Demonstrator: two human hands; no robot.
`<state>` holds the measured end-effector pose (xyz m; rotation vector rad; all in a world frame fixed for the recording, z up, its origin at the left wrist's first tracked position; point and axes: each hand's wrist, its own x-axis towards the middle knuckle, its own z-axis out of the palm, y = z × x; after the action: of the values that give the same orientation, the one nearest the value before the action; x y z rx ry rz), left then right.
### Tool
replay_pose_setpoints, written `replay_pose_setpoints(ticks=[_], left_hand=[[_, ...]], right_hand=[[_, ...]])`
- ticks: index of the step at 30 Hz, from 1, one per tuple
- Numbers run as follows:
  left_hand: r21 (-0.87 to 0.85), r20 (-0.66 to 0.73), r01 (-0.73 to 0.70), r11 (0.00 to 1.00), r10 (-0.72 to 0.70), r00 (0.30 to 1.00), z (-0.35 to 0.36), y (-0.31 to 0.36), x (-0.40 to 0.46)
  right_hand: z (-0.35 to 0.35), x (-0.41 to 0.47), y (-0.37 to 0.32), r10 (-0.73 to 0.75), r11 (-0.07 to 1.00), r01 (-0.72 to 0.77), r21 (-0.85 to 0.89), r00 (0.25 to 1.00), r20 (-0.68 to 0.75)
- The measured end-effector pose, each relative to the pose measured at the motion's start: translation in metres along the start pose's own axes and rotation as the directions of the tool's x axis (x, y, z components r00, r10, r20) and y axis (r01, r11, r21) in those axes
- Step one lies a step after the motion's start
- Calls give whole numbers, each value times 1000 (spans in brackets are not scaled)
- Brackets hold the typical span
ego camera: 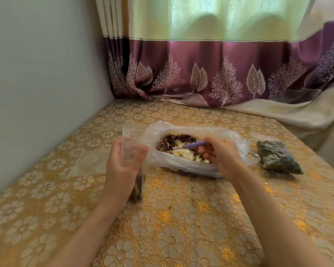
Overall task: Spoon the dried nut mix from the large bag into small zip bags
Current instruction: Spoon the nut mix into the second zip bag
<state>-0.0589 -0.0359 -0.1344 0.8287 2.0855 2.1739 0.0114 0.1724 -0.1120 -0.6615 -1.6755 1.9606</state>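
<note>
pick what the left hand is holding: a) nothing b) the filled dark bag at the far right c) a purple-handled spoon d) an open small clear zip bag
d: the left hand grips an open small clear zip bag upright beside the large bag of nut mix, while the purple-handled spoon is in the right hand and the filled bag lies untouched on the table.
</note>
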Motion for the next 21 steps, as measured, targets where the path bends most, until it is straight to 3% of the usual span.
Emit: replay_pose_setpoints(ticks=[12, 21], left_hand=[[124, -10, -56, 991, 58, 998, 12, -18, -3], [246, -7, -82, 966, 86, 996, 13, -20, 19]], right_hand=[[-14, 3, -9, 76, 989, -72, 128, 997, -31], [-20, -1, -27, -49, 977, 67, 205, 995, -92]])
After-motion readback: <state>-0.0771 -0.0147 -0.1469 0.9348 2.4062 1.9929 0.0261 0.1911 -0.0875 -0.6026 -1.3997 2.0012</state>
